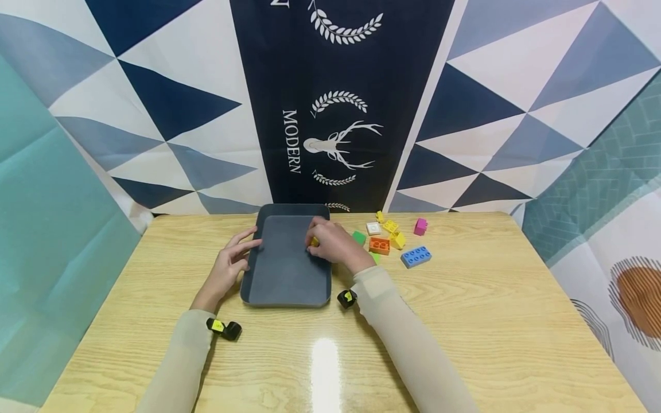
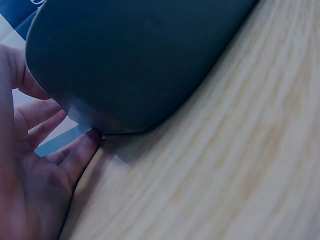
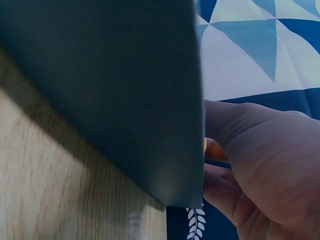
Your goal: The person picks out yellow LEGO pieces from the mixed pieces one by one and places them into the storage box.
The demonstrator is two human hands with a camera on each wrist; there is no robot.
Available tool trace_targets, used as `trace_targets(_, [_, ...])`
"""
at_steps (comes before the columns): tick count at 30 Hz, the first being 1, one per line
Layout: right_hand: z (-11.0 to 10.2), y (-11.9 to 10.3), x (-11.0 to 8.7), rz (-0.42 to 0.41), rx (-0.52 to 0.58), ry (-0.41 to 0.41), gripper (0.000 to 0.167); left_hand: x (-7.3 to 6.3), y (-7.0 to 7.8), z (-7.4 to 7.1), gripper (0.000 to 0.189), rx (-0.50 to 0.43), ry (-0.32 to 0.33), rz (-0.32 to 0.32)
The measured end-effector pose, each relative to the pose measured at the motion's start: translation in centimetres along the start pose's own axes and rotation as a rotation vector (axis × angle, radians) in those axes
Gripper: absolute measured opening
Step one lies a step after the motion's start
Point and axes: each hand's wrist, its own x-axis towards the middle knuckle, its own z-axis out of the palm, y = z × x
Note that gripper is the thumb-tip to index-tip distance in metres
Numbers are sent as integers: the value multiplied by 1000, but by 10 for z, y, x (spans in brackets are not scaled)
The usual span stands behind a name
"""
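In the head view, a dark grey tray (image 1: 286,275) stands on the wooden table. My right hand (image 1: 333,241) reaches over the tray's right wall and pinches a small yellow brick (image 1: 314,242) above the tray floor; fingers hide most of it. Only a sliver of yellow (image 3: 205,144) shows past the wall in the right wrist view. On the other side, my left hand (image 1: 230,265) rests at the left rim with its fingers fairly straight and spread, their tips reaching over the edge. The left wrist view shows that hand (image 2: 42,175) touching the tray's outer wall (image 2: 125,65).
Right of the tray lie loose bricks: an orange brick (image 1: 379,246), a blue brick (image 1: 416,257), a magenta brick (image 1: 420,226), a white piece (image 1: 373,228), a green brick (image 1: 358,237) and several yellow ones (image 1: 391,226). A patterned cloth (image 1: 206,115) hangs behind the table.
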Motion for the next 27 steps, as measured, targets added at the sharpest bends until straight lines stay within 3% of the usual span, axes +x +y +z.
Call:
trace_targets(11, [1, -3, 0, -37, -92, -12, 12, -1, -3, -1, 59, -25, 16, 47])
trace_targets(20, [8, -2, 3, -68, -116, -5, 12, -1, 2, -1, 60, 4, 5, -11])
trace_targets(25, [8, -5, 2, -66, -113, -16, 13, 0, 0, -1, 61, 7, 6, -12])
trace_targets(27, [20, 8, 10, -88, -117, -12, 14, 0, 0, -1, 61, 7, 5, -12])
